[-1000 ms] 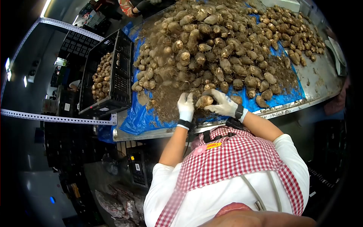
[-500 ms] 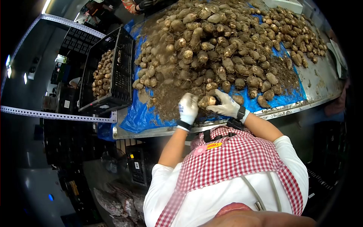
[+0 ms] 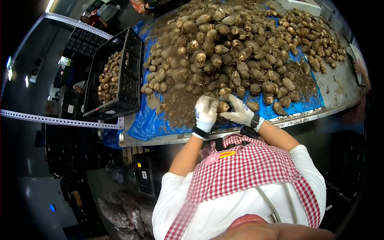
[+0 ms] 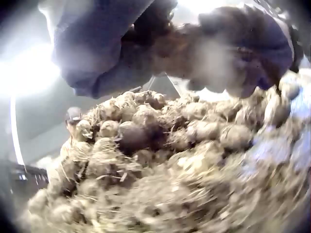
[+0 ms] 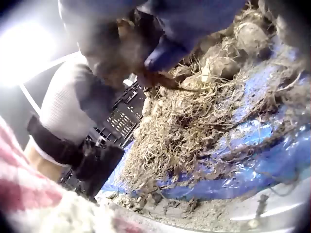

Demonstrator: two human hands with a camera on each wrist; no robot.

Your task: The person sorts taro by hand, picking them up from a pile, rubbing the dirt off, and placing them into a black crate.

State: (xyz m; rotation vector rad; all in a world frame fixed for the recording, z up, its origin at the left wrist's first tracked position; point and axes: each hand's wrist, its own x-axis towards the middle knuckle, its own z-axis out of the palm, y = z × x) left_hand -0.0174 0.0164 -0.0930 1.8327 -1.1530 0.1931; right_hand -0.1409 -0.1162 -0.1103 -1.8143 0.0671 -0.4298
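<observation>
A brown taro corm point(image 3: 224, 107) is held between two gloved hands just above the near edge of the pile. My right hand point(image 3: 239, 113) grips its right end, with thumb and fingers bent round it. The left hand point(image 3: 206, 113) has its fingers curled over the other end and hides part of the corm. In the left wrist view the taro shows dark and blurred between the two gloves. Right behind the hands rises a big heap of hairy, soil-covered taro point(image 3: 216, 60).
Loose roots and soil point(image 3: 176, 112) lie on a blue plastic sheet point(image 3: 140, 127) over a metal table point(image 3: 340, 90). A black crate point(image 3: 132, 76) with taro stands at the left. Another pile of taro point(image 3: 316, 44) lies at the far right. Other people are partly visible across the room.
My left hand has moved right, from beside the taro with fingers raised to curled over its left end. The right hand keeps its hold with little movement.
</observation>
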